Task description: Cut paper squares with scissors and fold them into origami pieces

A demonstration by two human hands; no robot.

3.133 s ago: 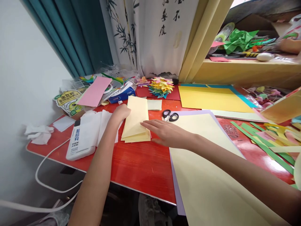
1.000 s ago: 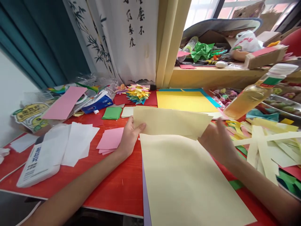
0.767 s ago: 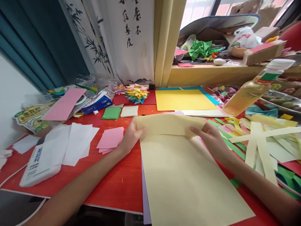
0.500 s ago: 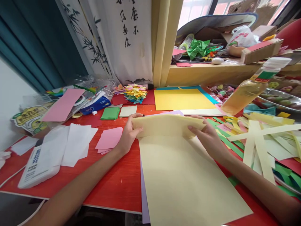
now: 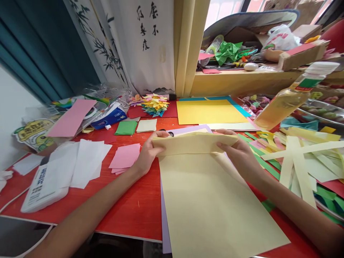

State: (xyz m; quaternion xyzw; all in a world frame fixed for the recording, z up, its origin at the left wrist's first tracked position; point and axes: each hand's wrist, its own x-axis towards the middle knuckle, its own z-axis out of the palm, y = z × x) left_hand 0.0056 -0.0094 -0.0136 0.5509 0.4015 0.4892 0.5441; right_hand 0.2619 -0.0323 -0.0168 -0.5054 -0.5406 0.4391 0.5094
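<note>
A large pale yellow sheet (image 5: 215, 200) reaches from the middle of the red table to the near edge, its far end folded over into a band. My left hand (image 5: 152, 150) pinches the left end of that band, thumb on top. At the right end, my right hand (image 5: 233, 150) grips it between thumb and fingers. Under the sheet lies purple paper (image 5: 165, 218), showing along the left side and beyond the fold. A dark ring, perhaps a scissors handle (image 5: 171, 134), shows just past my left hand.
Pink squares (image 5: 125, 157), green squares (image 5: 126, 127) and white sheets (image 5: 87, 163) lie left. Yellow paper (image 5: 211, 111) and a spiky folded paper piece (image 5: 155, 105) are behind. At right stand a bottle (image 5: 287, 98) and a heap of paper strips (image 5: 298, 157).
The view has tilted down slightly. The dark ring beside my left hand shows more, and the folded band's crease looks a little straighter. Both hands keep their grip.
</note>
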